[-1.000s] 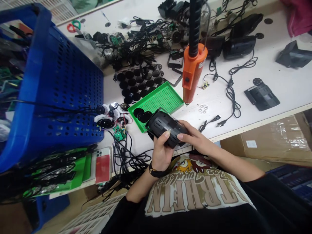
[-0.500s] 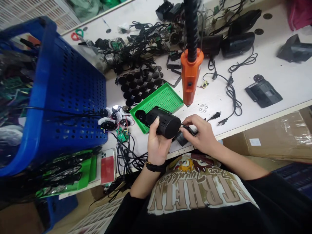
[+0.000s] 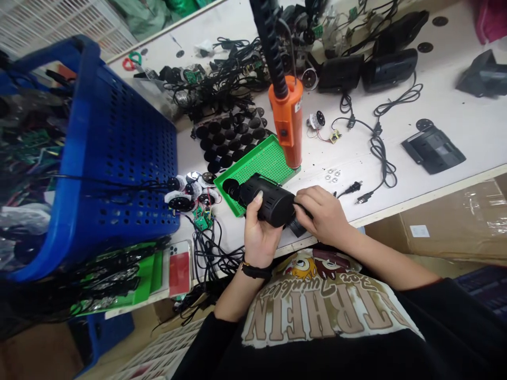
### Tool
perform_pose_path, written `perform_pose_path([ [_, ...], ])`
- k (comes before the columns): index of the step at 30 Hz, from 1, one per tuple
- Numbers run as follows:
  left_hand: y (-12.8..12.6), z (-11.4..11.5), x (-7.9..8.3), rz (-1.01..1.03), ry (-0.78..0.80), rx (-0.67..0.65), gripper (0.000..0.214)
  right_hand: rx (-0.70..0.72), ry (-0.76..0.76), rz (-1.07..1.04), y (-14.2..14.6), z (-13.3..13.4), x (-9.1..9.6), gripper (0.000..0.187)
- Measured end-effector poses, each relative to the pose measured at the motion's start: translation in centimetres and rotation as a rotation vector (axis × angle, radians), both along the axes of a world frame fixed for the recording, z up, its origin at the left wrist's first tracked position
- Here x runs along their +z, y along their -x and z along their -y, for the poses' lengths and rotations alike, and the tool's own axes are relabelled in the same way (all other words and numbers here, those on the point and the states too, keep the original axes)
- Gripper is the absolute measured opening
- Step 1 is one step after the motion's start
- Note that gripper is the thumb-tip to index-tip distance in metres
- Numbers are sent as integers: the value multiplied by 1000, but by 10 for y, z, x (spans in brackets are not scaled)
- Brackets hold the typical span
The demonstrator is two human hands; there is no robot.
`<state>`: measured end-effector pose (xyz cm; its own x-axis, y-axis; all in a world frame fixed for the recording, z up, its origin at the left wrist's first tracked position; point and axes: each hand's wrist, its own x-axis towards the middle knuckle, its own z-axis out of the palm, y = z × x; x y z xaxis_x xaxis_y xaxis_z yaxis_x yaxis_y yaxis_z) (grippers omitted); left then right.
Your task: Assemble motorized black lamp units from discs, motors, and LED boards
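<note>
My left hand (image 3: 261, 237) is wrapped round a black cylindrical plastic housing (image 3: 269, 203), its thumb along the upper side. The housing has slots in its wall and a round black foot on a short neck at the left end. At the other end, the bent fingers of my right hand (image 3: 322, 214) pinch a black cable (image 3: 303, 205), mostly hidden by them. Beneath the hands lies another dark piece (image 3: 295, 228), partly covered. A green perforated tray (image 3: 253, 163) sits just behind the housing, whose foot overlaps the tray's near edge.
An orange electric screwdriver (image 3: 287, 124) hangs point down over the tray's right side. To the left stands a blue basket (image 3: 130, 137) full of parts. Black discs (image 3: 225, 137), tangled cables (image 3: 222, 79), plugs (image 3: 354, 187) and a black housing (image 3: 435, 150) lie on the table.
The hanging screwdriver has swung left, uncovering a round white-and-black part behind it. My right fingers have closed in nearer the housing's end, hiding more of the cable. The view has shifted slightly.
</note>
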<state>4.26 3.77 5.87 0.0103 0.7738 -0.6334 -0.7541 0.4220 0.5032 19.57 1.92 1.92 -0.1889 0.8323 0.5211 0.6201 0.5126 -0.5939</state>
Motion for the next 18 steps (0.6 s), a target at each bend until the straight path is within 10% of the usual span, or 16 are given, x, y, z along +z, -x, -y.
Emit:
perform_pose_path([
  [9,-4,12,-16,-98,-165,-117,44,283,1119,-1052,0,-11,4,72],
  [18,3,29,-17,-183,-268,-150,67,370,893,-1060,6,2,11,64],
])
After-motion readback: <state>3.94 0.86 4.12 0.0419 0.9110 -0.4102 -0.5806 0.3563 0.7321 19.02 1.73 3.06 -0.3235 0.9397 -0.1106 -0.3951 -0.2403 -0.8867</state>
